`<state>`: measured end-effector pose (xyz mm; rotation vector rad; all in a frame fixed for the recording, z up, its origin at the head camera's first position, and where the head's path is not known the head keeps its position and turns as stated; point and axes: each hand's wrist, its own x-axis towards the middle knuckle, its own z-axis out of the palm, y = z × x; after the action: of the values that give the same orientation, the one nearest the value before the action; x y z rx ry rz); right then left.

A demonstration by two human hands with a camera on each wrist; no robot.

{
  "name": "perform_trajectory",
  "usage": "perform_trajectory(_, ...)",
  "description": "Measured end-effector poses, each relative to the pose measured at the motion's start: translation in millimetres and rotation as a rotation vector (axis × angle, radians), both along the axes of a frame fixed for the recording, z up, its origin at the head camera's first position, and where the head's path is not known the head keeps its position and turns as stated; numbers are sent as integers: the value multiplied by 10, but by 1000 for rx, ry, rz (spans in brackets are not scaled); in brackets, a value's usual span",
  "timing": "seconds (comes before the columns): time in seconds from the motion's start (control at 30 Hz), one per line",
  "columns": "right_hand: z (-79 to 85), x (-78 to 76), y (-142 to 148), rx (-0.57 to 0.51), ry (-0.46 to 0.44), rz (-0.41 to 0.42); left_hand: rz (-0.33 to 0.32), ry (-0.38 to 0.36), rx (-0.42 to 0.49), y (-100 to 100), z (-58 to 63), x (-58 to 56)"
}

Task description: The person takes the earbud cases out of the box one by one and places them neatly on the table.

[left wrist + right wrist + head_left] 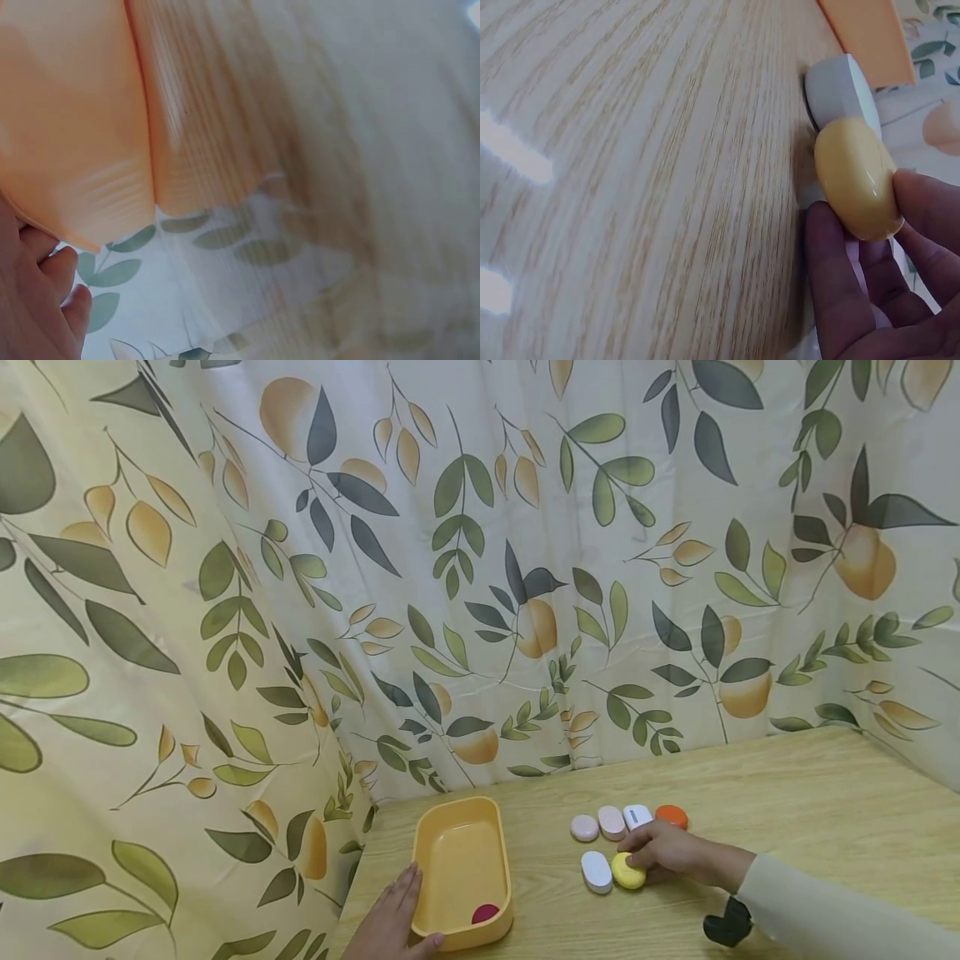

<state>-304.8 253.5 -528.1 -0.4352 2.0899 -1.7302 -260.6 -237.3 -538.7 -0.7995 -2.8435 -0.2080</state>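
Observation:
My right hand (672,850) pinches a glossy yellow rounded case (627,872) between thumb and fingers. In the right wrist view the yellow case (855,180) looks tilted, with fingers (832,255) around its edge. A white oval case (597,872) lies just left of it. My left hand (392,917) rests along the near left side of a yellow-orange rectangular tray (457,852), its thumb at the front. Inside the tray's front right corner sits a dark red rounded thing (485,913), partly hidden by the wall.
Behind the yellow case stands a row: a pale pink round case (584,827), a pink oval one (611,822), a white one (637,817) and an orange-red one (672,816). A black wrist device (727,923) hangs by the right sleeve. Leaf-patterned curtain (465,610) borders the wooden table (787,802).

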Motion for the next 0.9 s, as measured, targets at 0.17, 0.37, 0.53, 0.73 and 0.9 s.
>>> perform_trajectory(0.17, 2, 12, -7, 22, 15, -4, 5, 8, -4, -5, -15, -2)
perform_trajectory(0.37, 20, 29, -14, 55, 29, -26, 15, -8, -8, -6, -15, -7)
perform_trajectory(0.53, 40, 15, -33, 135, 99, -69, 19, -20, -4, -5, -10, -11)
perform_trajectory(0.73, 26, -1, -47, 231, 163, -92, 24, -26, -5, -6, -18, -21)
perform_trajectory(0.9, 13, 7, -53, 233, 185, -93, 22, -18, -2, -10, -28, -19)
